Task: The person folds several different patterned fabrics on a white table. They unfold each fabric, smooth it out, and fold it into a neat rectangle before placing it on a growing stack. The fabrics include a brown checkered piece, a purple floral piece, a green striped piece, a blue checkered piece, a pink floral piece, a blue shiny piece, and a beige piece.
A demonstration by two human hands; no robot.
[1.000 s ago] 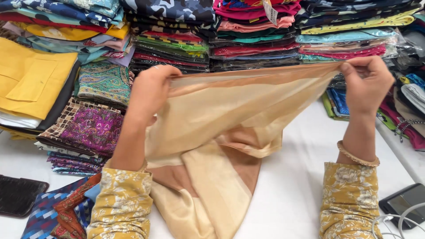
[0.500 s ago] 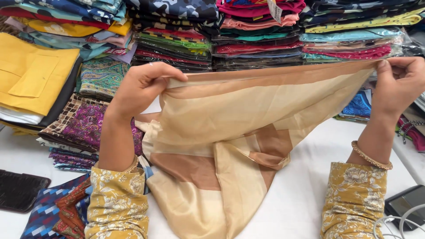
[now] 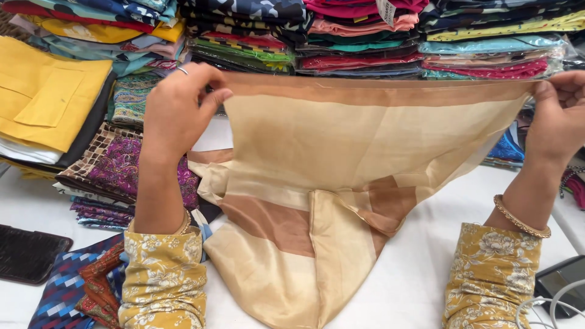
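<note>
Two hands hold one beige cloth (image 3: 365,158) by its brown top edge: I see the left hand (image 3: 177,109) pinching it at upper left, the right hand (image 3: 557,119) at far right. The edge runs left-right, the rest hanging onto the table (image 3: 426,268).

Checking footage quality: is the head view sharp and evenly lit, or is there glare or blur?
Head view: light even and soft; cloth sharp between left hand and right hand; glare only on plastic-wrapped stacks; no motion blur; right hand cropped at the edge.
</note>
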